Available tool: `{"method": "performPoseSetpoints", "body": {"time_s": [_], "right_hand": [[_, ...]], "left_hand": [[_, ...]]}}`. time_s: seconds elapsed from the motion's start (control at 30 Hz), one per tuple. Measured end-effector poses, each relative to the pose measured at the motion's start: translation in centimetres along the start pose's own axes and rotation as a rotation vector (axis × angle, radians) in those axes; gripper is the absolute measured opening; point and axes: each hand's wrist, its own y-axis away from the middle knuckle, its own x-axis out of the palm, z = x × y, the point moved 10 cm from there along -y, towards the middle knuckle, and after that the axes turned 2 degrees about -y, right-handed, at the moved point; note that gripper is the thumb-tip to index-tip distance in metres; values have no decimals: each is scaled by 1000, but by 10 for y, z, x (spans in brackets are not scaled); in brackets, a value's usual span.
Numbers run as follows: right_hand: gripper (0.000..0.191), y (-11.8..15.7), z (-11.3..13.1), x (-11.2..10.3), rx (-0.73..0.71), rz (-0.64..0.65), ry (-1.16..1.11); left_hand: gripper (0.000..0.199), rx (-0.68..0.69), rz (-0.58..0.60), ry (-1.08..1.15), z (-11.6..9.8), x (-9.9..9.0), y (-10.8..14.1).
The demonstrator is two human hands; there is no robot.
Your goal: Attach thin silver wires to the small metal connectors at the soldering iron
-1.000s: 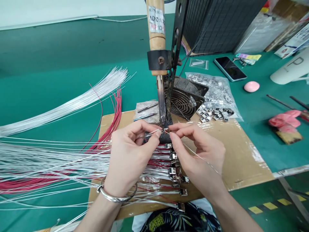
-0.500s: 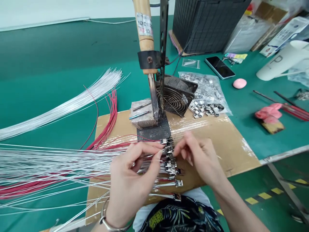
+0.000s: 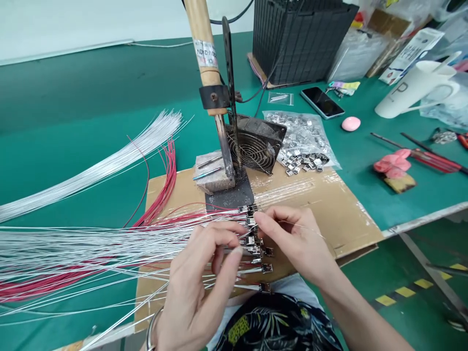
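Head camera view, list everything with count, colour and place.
soldering iron: one, tan handle, in stand
fan: one, black, right of iron
parts bag: one, clear, right of fan
wires: many, white and red, left
connectors: many, silver and black, at wire ends, beside bag
block: one, grey, by iron tip
rods: two, metallic, on block
crate: one, black, back
phone: one, dark, beyond bag
mug: one, white, right
egg shape: one, pink, beside mug
crumpled bundle: one, pink, right
tool: at least one, red, right
bench: one, green, throughout
cardboard: at least one, brown, on bench
clutter: uncounted, mixed, back right
bracelet: one, silver, left wrist
left hand: one, bare, near connectors
right hand: one, bare, near connectors
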Motion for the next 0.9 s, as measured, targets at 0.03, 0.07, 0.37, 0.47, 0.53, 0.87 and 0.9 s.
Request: {"method": "performPoseSetpoints", "body": {"time_s": [0.03,0.07,0.37,0.47,0.53,0.87,0.9], "right_hand": [[40,1,0,0,-2,-1,-13],[38,2,1,0,-3,0,-25],[21,6,4,-2,-75,-2,41],[22,7,3,-1,-80,10,41],[22,7,3,1,-81,29,39],[24,1,-1,9,-37,102,3],[24,0,-2,9,-33,100,-2]], "left_hand": [[15,4,-6,-11,0,-2,-1],[16,8,-5,-21,0,-2,-2],[11,-52,70,-20,4,-10,-17],[12,-103,96,46,9,-10,-21],[15,-161,121,118,16,-8,-22],[22,-361,150,392,34,4,-26],[21,-363,134,399,33,4,-27]]}}
